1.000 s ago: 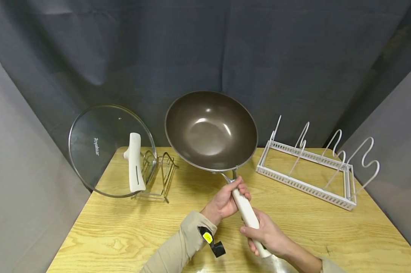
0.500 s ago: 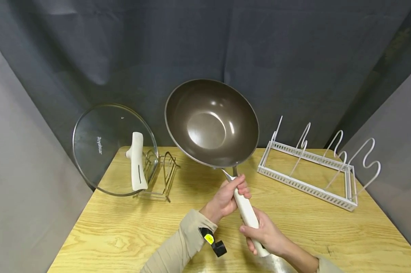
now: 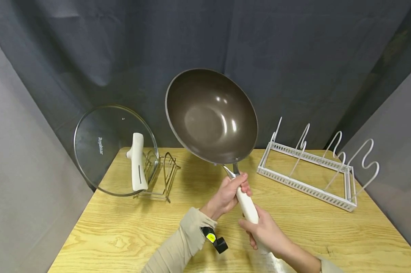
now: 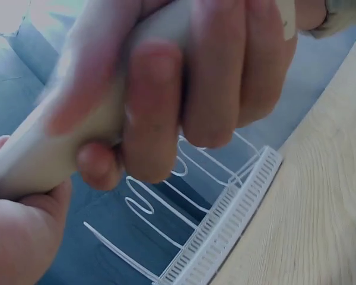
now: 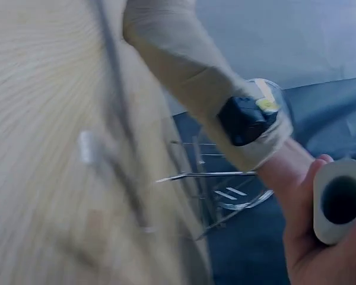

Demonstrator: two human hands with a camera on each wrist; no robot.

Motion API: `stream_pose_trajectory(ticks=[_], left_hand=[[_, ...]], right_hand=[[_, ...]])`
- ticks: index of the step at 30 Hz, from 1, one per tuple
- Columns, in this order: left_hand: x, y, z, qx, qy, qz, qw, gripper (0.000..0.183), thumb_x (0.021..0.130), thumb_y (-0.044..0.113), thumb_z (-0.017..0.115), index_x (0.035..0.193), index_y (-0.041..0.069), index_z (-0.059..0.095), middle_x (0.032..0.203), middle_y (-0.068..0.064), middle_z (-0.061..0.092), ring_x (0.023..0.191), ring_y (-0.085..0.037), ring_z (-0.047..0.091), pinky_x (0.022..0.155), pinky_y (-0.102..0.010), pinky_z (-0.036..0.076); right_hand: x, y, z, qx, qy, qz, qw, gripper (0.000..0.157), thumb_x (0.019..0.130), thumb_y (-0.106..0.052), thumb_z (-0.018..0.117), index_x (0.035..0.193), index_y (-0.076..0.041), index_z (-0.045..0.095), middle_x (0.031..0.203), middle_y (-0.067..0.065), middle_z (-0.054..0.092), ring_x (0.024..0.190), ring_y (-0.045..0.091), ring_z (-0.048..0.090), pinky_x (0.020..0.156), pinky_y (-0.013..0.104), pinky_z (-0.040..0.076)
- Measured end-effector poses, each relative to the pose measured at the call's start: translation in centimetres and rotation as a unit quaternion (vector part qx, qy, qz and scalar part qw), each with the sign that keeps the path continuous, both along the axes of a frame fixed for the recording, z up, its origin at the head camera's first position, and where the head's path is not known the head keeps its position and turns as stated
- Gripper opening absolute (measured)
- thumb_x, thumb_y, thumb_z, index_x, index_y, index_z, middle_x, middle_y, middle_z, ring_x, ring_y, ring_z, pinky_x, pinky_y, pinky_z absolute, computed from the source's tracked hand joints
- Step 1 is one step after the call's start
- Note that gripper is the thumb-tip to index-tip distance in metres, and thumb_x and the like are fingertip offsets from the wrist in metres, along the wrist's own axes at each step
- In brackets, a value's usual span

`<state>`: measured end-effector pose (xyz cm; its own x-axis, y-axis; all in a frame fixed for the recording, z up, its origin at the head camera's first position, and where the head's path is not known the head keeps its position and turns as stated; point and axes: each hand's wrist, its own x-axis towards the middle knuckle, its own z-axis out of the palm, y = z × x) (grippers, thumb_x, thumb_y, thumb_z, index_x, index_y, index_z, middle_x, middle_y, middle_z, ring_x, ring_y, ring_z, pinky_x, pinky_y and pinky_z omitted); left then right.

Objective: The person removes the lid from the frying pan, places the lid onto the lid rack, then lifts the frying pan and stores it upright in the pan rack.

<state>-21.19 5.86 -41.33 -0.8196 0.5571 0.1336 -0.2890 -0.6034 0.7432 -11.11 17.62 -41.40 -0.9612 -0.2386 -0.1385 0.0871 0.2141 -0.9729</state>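
A wok with a dark brown inside and a pale rim is held up above the table, tilted so its inside faces me. My left hand grips its white handle close to the metal neck. Further back on that handle, my right hand holds it near the end, thumb along the side. In the left wrist view the left fingers wrap around the handle. The right wrist view shows the hollow handle end, with the left hand beyond it.
A glass lid with a white handle stands upright in a small wire rack at the left. To the right sits a white rack with curved wire dividers. A dark curtain hangs behind the wooden table.
The wok has risen, its far rim climbing as it tilts more steeply toward me. Both hands keep their hold on the handle, and the left has shifted slightly up.
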Motion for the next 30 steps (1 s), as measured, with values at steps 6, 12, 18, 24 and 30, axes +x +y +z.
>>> stream_pose_trajectory(ticks=[6, 12, 18, 24, 30], left_hand=[[-0.1, 0.1, -0.1, -0.093, 0.023, 0.031, 0.995, 0.018, 0.096, 0.008, 0.05, 0.078, 0.008, 0.046, 0.063, 0.001, 0.044, 0.055, -0.008, 0.046, 0.057, -0.021, 0.046], [-0.4, 0.5, 0.6, -0.153, 0.055, 0.05, 0.9854, 0.022, 0.094, 0.01, 0.054, 0.072, 0.008, 0.047, 0.063, -0.002, 0.048, 0.056, -0.011, 0.05, 0.057, -0.023, 0.049], [-0.5, 0.7, 1.4, -0.214, 0.088, 0.051, 0.9714, 0.02, 0.093, 0.007, 0.053, 0.073, 0.008, 0.05, 0.062, -0.003, 0.052, 0.055, -0.011, 0.053, 0.056, -0.022, 0.05], [-0.6, 0.7, 1.9, -0.276, 0.112, 0.042, 0.9537, 0.019, 0.093, 0.009, 0.056, 0.074, 0.007, 0.053, 0.062, -0.004, 0.055, 0.056, -0.013, 0.057, 0.057, -0.023, 0.051], [-0.5, 0.8, 2.5, -0.346, 0.16, 0.052, 0.9232, 0.018, 0.092, 0.011, 0.059, 0.077, 0.001, 0.057, 0.062, -0.004, 0.058, 0.054, -0.013, 0.058, 0.055, -0.025, 0.052]], right_hand=[[-0.6, -0.6, -1.0, 0.023, -0.001, -0.026, 0.999, 0.029, 0.087, -0.011, 0.066, 0.099, 0.005, 0.045, 0.052, 0.005, 0.048, 0.034, 0.014, 0.045, 0.033, 0.031, 0.042], [-1.0, -0.9, -0.9, -0.002, -0.022, -0.051, 0.998, 0.025, 0.086, -0.012, 0.066, 0.089, 0.001, 0.044, 0.049, 0.004, 0.045, 0.033, 0.014, 0.043, 0.033, 0.031, 0.041], [-1.0, -1.2, -1.4, -0.03, -0.036, -0.073, 0.996, 0.021, 0.084, -0.007, 0.064, 0.081, -0.002, 0.044, 0.047, 0.005, 0.046, 0.033, 0.015, 0.044, 0.032, 0.031, 0.041], [-1.3, -0.6, -1.9, -0.048, -0.012, -0.026, 0.998, 0.016, 0.085, 0.0, 0.058, 0.081, -0.001, 0.043, 0.051, 0.005, 0.047, 0.036, 0.016, 0.049, 0.035, 0.035, 0.046], [-1.6, -0.1, -2.2, -0.051, -0.006, 0.018, 0.999, 0.017, 0.087, -0.002, 0.059, 0.084, 0.0, 0.042, 0.058, 0.006, 0.051, 0.043, 0.017, 0.054, 0.043, 0.041, 0.051]])
